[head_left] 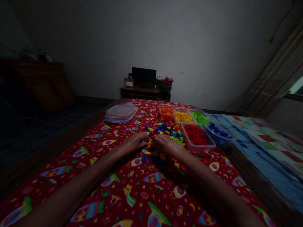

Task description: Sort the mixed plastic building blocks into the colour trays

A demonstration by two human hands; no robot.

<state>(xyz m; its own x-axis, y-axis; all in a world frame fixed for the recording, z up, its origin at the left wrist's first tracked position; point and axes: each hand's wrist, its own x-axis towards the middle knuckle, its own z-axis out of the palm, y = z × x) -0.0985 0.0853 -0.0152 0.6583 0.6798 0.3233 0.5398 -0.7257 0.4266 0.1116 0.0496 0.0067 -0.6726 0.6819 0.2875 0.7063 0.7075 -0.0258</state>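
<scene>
My left hand (137,141) and my right hand (163,143) are close together at a heap of small plastic building pieces (163,127) in blue, green, yellow and red. Both hands are closed, fingers curled inward and pointing down among the pieces. Whatever sits between the fingertips is too small and dark to name. Just in front of my hands lie a blue round piece (144,158) and an orange ring-shaped piece (162,156). Beside my right hand stands a clear container of red pieces (189,143).
Behind it are tubs of orange pieces (167,114), yellow pieces (184,117) and green pieces (200,118). A round tub of blue pieces (228,138) stands right. Stacked lids (121,113) lie left on the red patterned cloth (151,195). A bed (262,135) adjoins the right side.
</scene>
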